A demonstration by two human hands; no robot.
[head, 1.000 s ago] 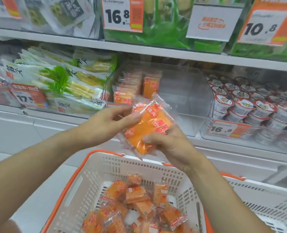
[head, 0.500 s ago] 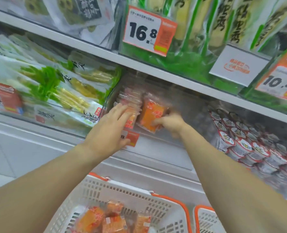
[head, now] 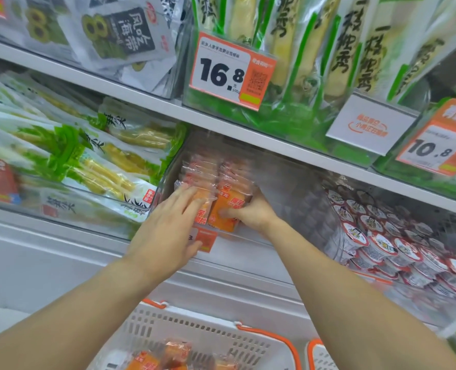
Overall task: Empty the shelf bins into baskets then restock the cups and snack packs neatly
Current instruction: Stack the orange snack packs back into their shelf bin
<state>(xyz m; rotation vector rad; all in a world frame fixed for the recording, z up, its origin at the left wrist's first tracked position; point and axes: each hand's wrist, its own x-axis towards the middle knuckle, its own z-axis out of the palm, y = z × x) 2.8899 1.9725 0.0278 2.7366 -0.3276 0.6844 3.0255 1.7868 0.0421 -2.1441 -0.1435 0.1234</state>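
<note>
Head view, frame centre: my right hand (head: 251, 213) pinches an orange snack pack (head: 223, 213) in the clear bin (head: 288, 182) while my left hand (head: 168, 231) lies flat, holding nothing, against 2 rows of packs (head: 208, 173), which I judge could topple if nudged.

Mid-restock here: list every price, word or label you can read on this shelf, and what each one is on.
"16.8": orange-and-white price tag on the upper clear bin of green-striped packs.
"10.8": orange-and-white price tag at the upper right.
Chinese brush lettering on the green-striped packs and the grey seaweed pack: large, not transcribed.
White sign, orange snack pack, cup lids, half-hidden orange tag: too blurred.
</note>
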